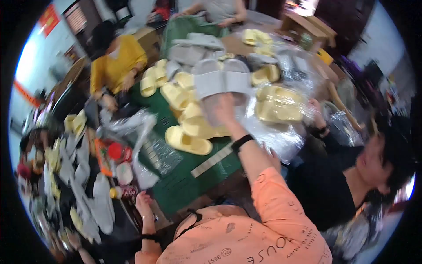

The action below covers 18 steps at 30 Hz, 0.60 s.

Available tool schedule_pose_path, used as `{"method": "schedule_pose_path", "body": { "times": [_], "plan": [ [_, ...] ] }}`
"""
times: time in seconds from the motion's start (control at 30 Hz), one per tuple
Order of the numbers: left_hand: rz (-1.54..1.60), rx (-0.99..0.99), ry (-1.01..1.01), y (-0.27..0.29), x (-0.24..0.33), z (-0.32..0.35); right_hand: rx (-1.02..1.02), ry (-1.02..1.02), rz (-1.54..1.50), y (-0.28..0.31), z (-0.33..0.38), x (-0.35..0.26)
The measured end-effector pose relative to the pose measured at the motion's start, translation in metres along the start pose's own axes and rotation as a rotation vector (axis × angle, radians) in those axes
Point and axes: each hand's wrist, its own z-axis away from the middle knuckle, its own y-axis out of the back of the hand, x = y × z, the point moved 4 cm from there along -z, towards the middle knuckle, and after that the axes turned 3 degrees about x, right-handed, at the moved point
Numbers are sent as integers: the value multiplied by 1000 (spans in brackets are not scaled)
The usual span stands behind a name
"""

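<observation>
My right hand (pixel 225 109) reaches over the table and is closed on a pair of grey slippers (pixel 209 82), held side by side with the toe ends away from me. Beneath and left of them lie several loose yellow slippers (pixel 188 141) on the green tabletop (pixel 176 193). My left hand (pixel 143 204) hangs low at the table's near left edge, fingers loosely bent and apart, with nothing seen in it. A strip of pale labels (pixel 212 160) lies nearest me on the green surface, beside a clear plastic bag (pixel 160 154).
At right, a dark-clothed co-worker's hand (pixel 315 113) is beside plastic-wrapped yellow slippers (pixel 279 104). A person in yellow (pixel 118 61) sits at left; another stands at the far side. Jars (pixel 119 152) and grey slippers (pixel 103 204) are at left. Cardboard boxes (pixel 303 28) stand behind.
</observation>
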Motion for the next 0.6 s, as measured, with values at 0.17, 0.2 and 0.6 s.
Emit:
{"method": "schedule_pose_path", "body": {
  "times": [0.17, 0.2, 0.6],
  "plan": [
    [133, 139, 8, 53, -8, 9, -506, -111, 336, -21, 10, 69],
    [18, 255, 56, 60, 4, 16, -499, -124, 221, -15, 7, 72],
    [-802, 1427, 38, 233, 39, -17, -378, -249, 287, -9, 34, 78]
  ]
}}
